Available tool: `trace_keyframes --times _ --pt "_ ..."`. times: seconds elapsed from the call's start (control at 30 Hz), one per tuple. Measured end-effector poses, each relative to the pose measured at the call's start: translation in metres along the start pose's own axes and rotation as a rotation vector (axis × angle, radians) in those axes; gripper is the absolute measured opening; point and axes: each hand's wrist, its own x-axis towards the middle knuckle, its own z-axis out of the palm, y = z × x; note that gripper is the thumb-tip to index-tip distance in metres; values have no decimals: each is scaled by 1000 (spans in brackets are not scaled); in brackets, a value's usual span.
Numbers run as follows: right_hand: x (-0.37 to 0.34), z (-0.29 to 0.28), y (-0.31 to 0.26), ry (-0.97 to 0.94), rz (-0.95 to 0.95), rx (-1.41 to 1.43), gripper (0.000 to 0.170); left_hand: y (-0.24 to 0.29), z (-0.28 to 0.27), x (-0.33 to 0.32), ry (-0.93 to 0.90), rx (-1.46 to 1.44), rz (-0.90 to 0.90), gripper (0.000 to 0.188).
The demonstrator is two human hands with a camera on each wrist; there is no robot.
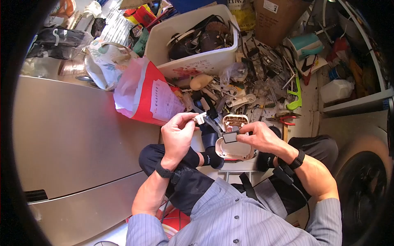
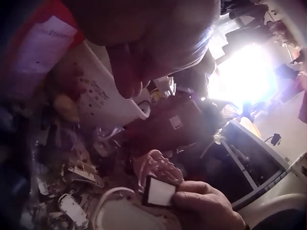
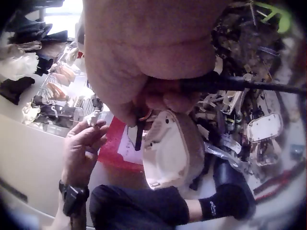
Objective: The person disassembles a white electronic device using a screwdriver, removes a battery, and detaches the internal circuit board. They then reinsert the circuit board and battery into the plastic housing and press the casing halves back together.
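Note:
The left hand (image 1: 177, 134) (image 3: 80, 149) pinches a small white piece (image 1: 200, 118) (image 3: 92, 119) between thumb and fingertips. To its right, the right hand (image 1: 264, 138) (image 2: 207, 207) grips a small rectangular piece with a dark frame and pale face (image 1: 230, 137) (image 2: 161, 192). That piece is over the upper edge of a shallow, pale rounded shell (image 1: 236, 151) (image 3: 165, 158). A second shell with a ribbed interior (image 1: 235, 119) (image 2: 160, 167) lies just beyond. In the right wrist view, a dark rod-like thing (image 3: 244, 86) extends beside the right hand; whether it is held, I cannot tell.
A white tub of dark items (image 1: 197, 63) stands beyond a red and white bag (image 1: 150, 96). Mixed parts and scraps cover the floor, with red-handled pliers (image 1: 287, 119) and a green tool (image 1: 294, 96) at right. A large metallic panel (image 1: 82, 135) stands at left.

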Motion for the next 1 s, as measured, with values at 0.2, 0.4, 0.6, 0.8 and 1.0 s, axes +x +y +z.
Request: trace_keyframes --times 0.2,0.4,0.6,0.8,1.0 --pt "1 2 6 56 -40 99 32 -30 -26 68 90 -325 -312 56" --pt "4 -7 -1 -35 37 239 29 -36 8 64 -467 -304 -541 60" --pt "1 -13 -5 -54 111 495 22 -33 41 59 -717 -457 -627 55" --pt "4 -28 11 -63 102 469 25 -32 58 71 -666 -546 -672 54" --pt "7 -39 23 27 -65 356 22 -26 71 75 -615 -547 -675 53"
